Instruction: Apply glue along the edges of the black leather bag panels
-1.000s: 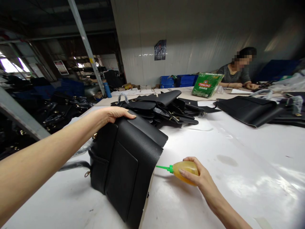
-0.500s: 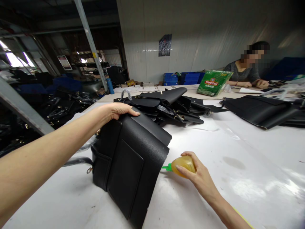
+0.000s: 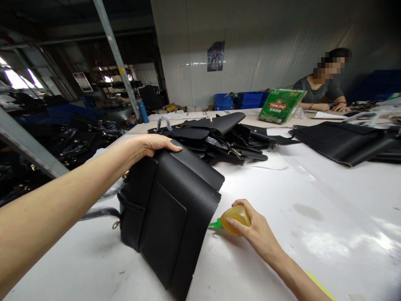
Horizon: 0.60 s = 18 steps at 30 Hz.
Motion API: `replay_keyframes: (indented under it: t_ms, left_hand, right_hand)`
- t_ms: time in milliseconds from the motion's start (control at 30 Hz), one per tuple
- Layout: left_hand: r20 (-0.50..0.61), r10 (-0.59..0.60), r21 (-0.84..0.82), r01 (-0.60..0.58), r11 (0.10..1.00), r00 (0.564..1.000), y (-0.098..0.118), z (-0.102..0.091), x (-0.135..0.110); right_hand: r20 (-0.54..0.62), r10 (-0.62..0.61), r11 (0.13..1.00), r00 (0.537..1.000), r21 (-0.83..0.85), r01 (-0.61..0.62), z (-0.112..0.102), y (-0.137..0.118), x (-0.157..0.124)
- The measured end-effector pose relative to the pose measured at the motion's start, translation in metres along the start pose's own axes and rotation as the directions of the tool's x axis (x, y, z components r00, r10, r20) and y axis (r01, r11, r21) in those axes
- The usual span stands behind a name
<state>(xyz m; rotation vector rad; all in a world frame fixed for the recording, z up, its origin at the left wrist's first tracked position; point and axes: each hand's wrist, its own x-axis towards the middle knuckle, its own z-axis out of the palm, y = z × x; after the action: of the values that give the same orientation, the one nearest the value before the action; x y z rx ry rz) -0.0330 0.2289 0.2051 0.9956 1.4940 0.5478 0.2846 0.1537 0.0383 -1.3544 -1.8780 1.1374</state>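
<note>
A black leather bag (image 3: pixel 166 209) stands on the white table (image 3: pixel 282 217) in front of me, its flap hanging over the front. My left hand (image 3: pixel 150 145) grips the top edge of the bag, fingers curled over it. My right hand (image 3: pixel 252 228) is wrapped round a small amber squeeze bottle (image 3: pixel 233 217) with a green nozzle. The nozzle tip points left and sits right at the lower edge of the flap.
A pile of black bag parts (image 3: pixel 216 136) lies behind the bag, and more black leather (image 3: pixel 341 142) sits to the right. A green packet (image 3: pixel 280 106) stands at the far edge. Another person (image 3: pixel 322 90) sits at the far right. Blue crates (image 3: pixel 241 100) line the wall.
My right hand has carried the bottle left, bringing the green nozzle from clear of the flap up to its edge. My left hand keeps its grip on the bag top.
</note>
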Motion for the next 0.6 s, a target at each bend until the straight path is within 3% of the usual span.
replay_keyframes:
  t_ms: [100,300,467,600]
  left_hand:
    - [0.006,0.000,0.009,0.000,1.000,1.000,0.000,-0.002,0.001]
    - [0.018,-0.010,0.024,0.009,1.000,1.000,-0.002,-0.005,0.005]
    - [0.007,-0.009,0.026,0.008,1.000,1.000,-0.002,-0.005,0.006]
    - [0.004,-0.015,0.018,0.015,1.000,1.000,-0.003,-0.007,0.006]
  right_hand:
    - [-0.080,-0.039,0.998,0.996,-0.044,0.035,0.000,0.005,0.002]
    - [0.066,-0.162,0.987,0.985,-0.011,0.163,-0.001,0.013,-0.001]
    - [-0.024,-0.221,0.975,0.975,-0.009,0.221,0.000,0.018,0.001]
    - [0.111,-0.226,0.974,0.968,0.050,0.221,-0.001,0.020,-0.003]
